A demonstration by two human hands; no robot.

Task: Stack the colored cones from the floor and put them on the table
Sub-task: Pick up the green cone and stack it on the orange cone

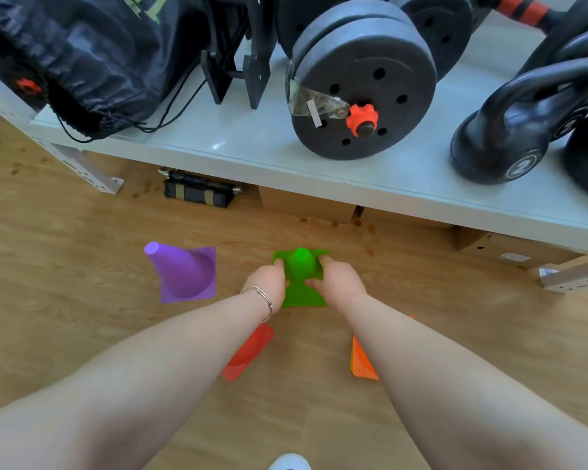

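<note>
Nearby, purple cone (184,274) stands beside the hand-held green cone (301,266).

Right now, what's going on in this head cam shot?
A person is bent over a wooden floor with both hands on a green cone: the left hand and right hand grip it from either side. A purple cone stands apart to its left, untouched. A red cone and an orange cone show partly under the forearms. The white table holds a dumbbell, a kettlebell and a black bag, but no cones yet.
</note>
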